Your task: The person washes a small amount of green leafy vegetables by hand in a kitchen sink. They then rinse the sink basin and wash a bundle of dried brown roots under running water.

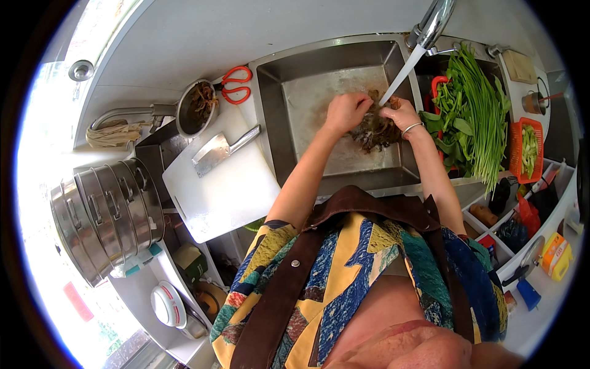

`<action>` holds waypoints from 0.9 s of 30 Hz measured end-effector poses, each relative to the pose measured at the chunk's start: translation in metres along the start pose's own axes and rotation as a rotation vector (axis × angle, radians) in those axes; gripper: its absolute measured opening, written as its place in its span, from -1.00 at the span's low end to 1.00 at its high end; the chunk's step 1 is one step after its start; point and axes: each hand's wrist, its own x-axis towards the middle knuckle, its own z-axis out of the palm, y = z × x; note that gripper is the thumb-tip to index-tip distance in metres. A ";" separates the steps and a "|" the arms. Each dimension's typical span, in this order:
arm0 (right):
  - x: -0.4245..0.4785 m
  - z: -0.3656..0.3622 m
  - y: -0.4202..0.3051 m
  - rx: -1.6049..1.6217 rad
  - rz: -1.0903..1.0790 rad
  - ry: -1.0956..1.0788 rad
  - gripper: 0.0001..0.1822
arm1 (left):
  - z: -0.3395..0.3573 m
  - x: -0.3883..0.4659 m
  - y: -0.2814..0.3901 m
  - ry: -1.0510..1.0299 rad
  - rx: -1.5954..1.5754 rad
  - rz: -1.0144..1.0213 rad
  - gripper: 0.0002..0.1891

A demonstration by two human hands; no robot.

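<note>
Under the running tap [435, 27], a clump of brown, wet, leafy vegetable [380, 131] hangs low in the stainless steel sink [313, 87]. My left hand [349, 110] is curled at the clump's upper left, thumb and fingers pinching its strands. On the other side my right hand [402, 116], with a silver bangle [411, 129] at the wrist, grips the clump's upper right. The stream of water [402, 76] falls between both hands onto the vegetable. Some fingertips are hidden by the clump. Brownish water lies on the sink bottom.
Left of the sink, a cleaver [221, 154] rests on a white cutting board [226, 198]. Red-handled scissors [237, 86] lie beside a metal pot [184, 115] holding more brown strands [203, 101]. Leafy greens and chives [479, 120] fill the right side, near an orange basket [516, 157].
</note>
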 end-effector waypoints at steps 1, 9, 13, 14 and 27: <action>-0.003 0.004 -0.004 -0.024 -0.014 0.003 -0.68 | 0.002 0.001 -0.002 0.023 -0.057 -0.023 -0.77; -0.006 0.002 -0.004 0.166 -0.055 -0.092 -0.64 | 0.017 -0.001 -0.026 0.004 -0.924 -0.544 -0.77; -0.005 -0.003 0.001 0.071 -0.047 -0.093 -0.64 | 0.017 -0.001 -0.028 0.004 -0.591 -0.260 -0.78; -0.003 -0.006 0.005 0.026 -0.059 -0.106 -0.64 | 0.015 0.000 -0.023 -0.013 -0.524 -0.201 -0.77; -0.005 -0.006 0.005 0.305 -0.092 -0.065 -0.67 | 0.025 0.001 -0.032 -0.233 -0.232 0.055 -0.75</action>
